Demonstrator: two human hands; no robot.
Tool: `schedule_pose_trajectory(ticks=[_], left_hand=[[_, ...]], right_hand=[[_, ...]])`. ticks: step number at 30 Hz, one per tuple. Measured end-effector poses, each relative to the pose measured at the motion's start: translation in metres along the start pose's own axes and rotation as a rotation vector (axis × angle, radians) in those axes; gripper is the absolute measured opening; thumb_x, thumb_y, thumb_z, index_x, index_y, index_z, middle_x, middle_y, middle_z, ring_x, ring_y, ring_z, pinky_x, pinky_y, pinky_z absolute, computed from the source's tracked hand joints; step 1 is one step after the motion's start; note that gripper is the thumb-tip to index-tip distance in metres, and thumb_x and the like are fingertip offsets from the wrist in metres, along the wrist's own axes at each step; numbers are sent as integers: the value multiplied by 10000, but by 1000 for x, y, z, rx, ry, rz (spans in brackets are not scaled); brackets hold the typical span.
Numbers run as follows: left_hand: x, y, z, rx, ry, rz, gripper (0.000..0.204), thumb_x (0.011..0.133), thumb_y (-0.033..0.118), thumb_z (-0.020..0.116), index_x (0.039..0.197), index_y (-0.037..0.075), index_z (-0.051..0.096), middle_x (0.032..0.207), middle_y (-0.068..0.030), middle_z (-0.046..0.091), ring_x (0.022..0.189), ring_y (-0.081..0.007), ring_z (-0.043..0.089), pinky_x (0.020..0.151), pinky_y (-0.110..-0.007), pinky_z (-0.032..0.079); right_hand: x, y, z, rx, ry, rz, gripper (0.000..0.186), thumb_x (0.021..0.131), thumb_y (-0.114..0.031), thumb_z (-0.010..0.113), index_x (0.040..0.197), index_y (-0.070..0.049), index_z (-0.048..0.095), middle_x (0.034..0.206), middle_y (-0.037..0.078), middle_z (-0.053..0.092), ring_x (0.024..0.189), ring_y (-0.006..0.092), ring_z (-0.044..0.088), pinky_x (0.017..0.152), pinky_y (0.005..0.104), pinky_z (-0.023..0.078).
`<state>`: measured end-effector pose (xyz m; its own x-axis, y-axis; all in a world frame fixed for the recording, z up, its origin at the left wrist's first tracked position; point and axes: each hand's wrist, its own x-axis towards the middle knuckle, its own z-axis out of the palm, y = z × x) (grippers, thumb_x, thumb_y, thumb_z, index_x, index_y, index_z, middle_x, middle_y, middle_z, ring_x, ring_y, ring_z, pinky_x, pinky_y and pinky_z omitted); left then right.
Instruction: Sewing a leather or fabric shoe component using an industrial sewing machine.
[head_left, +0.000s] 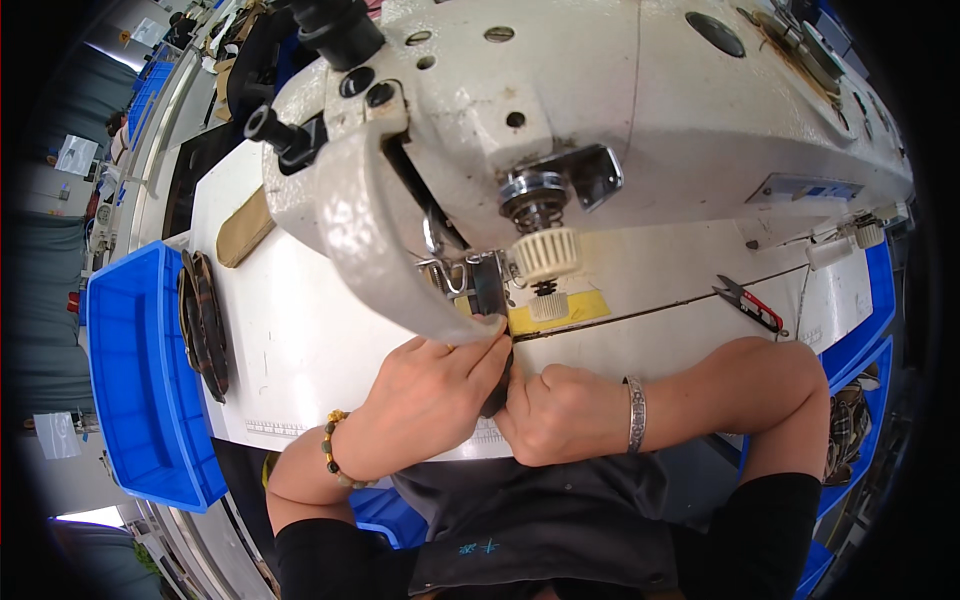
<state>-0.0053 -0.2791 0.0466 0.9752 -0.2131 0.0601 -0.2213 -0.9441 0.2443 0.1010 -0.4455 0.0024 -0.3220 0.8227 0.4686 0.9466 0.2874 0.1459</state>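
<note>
A big white sewing machine (590, 80) stands on a white bench (300, 350). Two hands are close together just on the near side of its metal foot (487, 285). The left hand (425, 395) and the right hand (560, 412) are on a small dark piece (495, 398). The piece is between them, over the near part of the bench. The left grip is closed on it, with the fingers pointing far and to the right. The right grip is curled up small and closed on its right side. Some fingertips are hidden.

A beaded bracelet (331, 450) is on the left wrist, and a silver bangle (635, 415) is on the right wrist. A yellow patch (585, 308) is on the bench, just far of the right hand. Red and black snips (752, 307) lie well to the right, with their tips a bit open.

On the left, a tan piece (245, 230) lies at the far side. Nearer, some dark folded pieces (203, 330) rest beside a blue bin (150, 400).
</note>
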Motion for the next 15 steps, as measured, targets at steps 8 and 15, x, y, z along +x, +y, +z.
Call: schedule_pose_trajectory(ticks=[8, 15], left_hand=[[14, -18, 6, 21, 90, -39, 484, 604, -14, 651, 1087, 0, 672, 1142, -120, 687, 1048, -311, 635, 825, -363, 558], [22, -37, 10, 34, 72, -124, 444, 567, -12, 690, 1006, 53, 696, 1059, -79, 696, 1001, -298, 646, 761, -374, 554]], right_hand=[[2, 15, 9, -46, -12, 48, 100, 650, -147, 608, 636, -71, 546, 633, 107, 577, 478, 148, 510, 416, 271, 340], [5, 28, 19, 74, -17, 150, 150, 684, -175, 620, 640, -44, 562, 565, 70, 515, 475, 173, 547, 412, 299, 424]])
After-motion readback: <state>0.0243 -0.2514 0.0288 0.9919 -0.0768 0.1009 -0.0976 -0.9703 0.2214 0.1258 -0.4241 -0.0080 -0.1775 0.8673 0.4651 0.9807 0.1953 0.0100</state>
